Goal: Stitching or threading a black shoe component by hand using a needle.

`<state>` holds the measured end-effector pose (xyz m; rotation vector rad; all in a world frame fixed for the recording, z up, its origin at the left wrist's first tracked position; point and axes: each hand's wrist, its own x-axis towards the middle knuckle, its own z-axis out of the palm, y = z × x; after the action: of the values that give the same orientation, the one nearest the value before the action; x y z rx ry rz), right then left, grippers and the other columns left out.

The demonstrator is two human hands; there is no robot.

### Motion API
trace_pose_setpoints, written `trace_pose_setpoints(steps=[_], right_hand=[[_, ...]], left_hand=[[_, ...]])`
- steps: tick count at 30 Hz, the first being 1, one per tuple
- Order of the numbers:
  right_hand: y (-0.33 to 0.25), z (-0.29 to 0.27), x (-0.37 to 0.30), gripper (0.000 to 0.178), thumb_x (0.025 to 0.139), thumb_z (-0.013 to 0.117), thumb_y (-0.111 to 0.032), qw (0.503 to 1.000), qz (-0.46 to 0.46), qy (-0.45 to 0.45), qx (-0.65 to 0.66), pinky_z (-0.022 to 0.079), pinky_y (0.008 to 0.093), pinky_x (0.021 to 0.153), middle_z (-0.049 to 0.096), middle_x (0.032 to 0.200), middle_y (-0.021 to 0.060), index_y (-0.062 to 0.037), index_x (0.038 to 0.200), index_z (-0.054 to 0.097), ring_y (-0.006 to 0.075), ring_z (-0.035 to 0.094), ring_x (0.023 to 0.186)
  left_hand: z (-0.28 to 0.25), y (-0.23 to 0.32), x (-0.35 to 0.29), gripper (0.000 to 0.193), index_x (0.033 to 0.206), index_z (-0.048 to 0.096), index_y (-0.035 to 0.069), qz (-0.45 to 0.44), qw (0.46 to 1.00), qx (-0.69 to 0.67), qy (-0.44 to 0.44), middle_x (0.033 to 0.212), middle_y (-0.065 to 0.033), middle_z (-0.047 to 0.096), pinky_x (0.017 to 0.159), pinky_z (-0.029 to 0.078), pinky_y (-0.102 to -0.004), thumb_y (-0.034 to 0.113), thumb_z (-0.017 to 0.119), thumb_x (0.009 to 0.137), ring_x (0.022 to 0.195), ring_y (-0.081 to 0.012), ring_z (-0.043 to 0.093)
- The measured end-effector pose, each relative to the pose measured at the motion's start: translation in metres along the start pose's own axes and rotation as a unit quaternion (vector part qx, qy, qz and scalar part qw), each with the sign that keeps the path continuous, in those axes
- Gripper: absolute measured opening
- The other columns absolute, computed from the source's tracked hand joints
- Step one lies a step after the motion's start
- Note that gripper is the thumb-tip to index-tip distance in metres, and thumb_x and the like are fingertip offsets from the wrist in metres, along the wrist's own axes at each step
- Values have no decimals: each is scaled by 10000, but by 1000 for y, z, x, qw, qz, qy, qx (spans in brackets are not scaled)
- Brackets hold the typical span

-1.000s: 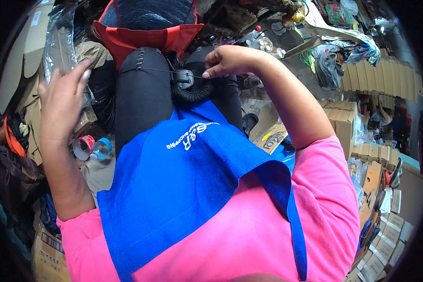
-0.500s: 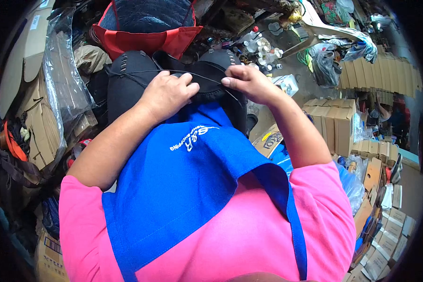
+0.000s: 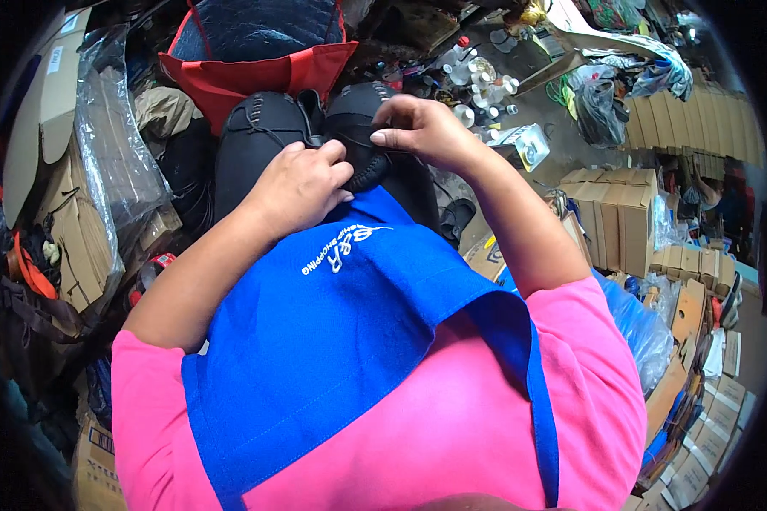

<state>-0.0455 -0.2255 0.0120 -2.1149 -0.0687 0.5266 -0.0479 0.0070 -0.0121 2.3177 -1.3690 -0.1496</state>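
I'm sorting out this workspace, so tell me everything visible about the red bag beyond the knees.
The red bag stands open-mouthed beyond the knees, cut off by the picture's upper edge. The outside looks like smooth fabric; the lining like crinkled silvery foil, with a dark-red strip down its left side. The knees hide part of the front wall; whether they touch it is unclear.

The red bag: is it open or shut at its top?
Open: the red bag gapes at its top, showing the dark, shiny lining inside.
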Motion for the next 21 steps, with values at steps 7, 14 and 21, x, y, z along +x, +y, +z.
trace_pose_setpoints(steps=[7, 14, 21], right_hand=[[-15, -9, -13, 341, 892, 626, -340, 991, 63, -119, 1, 362, 252, 559, 489, 658, -49, -25, 767, 588, 46, 417, 645], [-15, -12, -40, 239, 826, 580, -206, 989, 16, -110, -94, 400, 337, 519, 464, 548, 94, 20, 751, 572, 110, 453, 533], [-10, -2, -64, 295, 855, 586, -185, 1000, 6, -18, 6, 341, 311, 488, 398, 548, 21, -8, 648, 475, 76, 354, 544]], left_hand=[[-14, -18, 39, 197, 966, 643, 16, -99, 954, -260, 109, 955, -114, 597, 842, 457, -335, 139, 653, 812, 920, -246, 592], [5, -18, 64, 169, 848, 635, 9, -126, 910, -393, -30, 830, -60, 562, 737, 439, -295, 164, 694, 812, 824, -152, 541], [-4, -22, 69, 167, 811, 648, 14, -150, 883, -442, -54, 802, -19, 574, 690, 444, -265, 153, 735, 782, 766, -102, 544]])
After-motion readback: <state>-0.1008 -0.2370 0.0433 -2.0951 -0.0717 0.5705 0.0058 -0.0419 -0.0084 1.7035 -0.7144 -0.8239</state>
